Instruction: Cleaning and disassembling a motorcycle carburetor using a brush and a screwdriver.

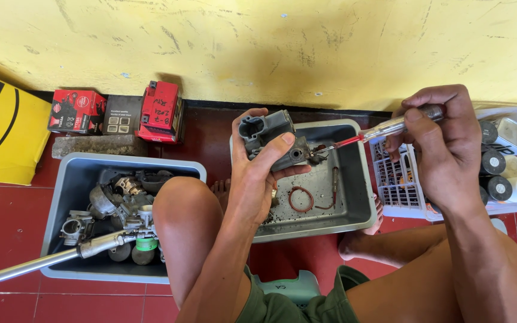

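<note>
Head view, looking down over bare knees to a red tiled floor. Left hand point(258, 173) is closed around a grey carburetor point(270, 139), held above a grey tray point(354, 197). Right hand point(441, 140) grips a clear-handled screwdriver point(384, 128); its tip meets the carburetor's side, the contact point too small to make out. A red ring point(300, 198) lies in the tray. A white basket point(399, 188) is cut off at right.

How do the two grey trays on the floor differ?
The left tray is bluish grey and piled with metal engine parts, with a long metal handle sticking out over its rim. The right tray is plainer grey and nearly bare, holding a red rubber ring and grit. Both are shallow rectangular tubs on red tiles.
</note>
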